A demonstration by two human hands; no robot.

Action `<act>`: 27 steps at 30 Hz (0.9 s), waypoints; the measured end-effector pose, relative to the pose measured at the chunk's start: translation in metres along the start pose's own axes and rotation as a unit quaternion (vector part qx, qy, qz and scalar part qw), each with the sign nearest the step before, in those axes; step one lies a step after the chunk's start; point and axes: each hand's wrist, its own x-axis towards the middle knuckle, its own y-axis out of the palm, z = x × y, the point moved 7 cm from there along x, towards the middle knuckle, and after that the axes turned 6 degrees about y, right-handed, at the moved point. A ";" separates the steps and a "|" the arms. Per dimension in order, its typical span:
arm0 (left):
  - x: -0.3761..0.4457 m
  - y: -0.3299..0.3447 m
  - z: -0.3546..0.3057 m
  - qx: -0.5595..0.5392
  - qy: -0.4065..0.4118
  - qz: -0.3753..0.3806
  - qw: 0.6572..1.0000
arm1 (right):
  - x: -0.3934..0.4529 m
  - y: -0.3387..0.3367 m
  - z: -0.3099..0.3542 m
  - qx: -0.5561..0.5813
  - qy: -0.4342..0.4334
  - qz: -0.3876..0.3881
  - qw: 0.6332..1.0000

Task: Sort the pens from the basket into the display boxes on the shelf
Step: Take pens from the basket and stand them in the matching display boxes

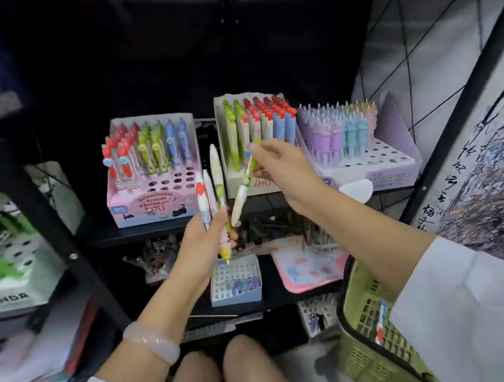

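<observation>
Head view, looking down at a black shelf (146, 228).

Left hand (202, 242): raised in front of the shelf, grip closed round a small bunch of pens (212, 193), their ends fanning upward; a red-and-white one, a pale one and a green-and-white one can be told apart. Pale bracelet (152, 341) on that wrist.

Right hand (276, 165): reaches across to the middle, grip pinching the green top end of a single pen (243, 188). This pen slants down and to the left, its lower end close to the bunch; whether it touches, cannot tell.

On the shelf, three display boxes side by side: pink box (153, 206) at left, partly filled with red, green and blue pens, several holes open; middle box (262, 187) with green- and red-topped pens; unicorn box (393, 175) at right with purple and blue pens.

Green basket (367, 326) at lower right, under the right forearm, a pen visible inside.

Lower shelf: small blue holed box (236, 281) and a pink tray (307, 273).
</observation>
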 end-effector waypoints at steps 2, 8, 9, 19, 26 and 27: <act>0.002 -0.028 -0.011 -0.010 0.016 -0.049 0.999 | 0.016 0.017 0.022 0.004 -0.036 -0.004 0.999; 0.004 -0.088 -0.031 -0.006 0.052 -0.111 0.992 | 0.052 0.078 0.058 -0.049 -0.107 -0.036 0.992; 0.004 -0.096 -0.032 -0.002 0.055 -0.116 0.992 | 0.056 0.087 0.056 -0.053 -0.099 -0.036 0.993; 0.003 -0.121 -0.029 -0.014 0.061 -0.121 0.991 | 0.066 0.150 0.040 -0.197 -0.114 0.002 0.974; 0.002 -0.125 -0.029 -0.019 0.058 -0.122 0.991 | 0.063 0.173 0.027 -0.343 -0.131 0.019 0.930; 0.002 -0.125 -0.030 -0.021 0.058 -0.123 0.991 | 0.062 0.171 0.028 -0.351 -0.135 0.016 0.927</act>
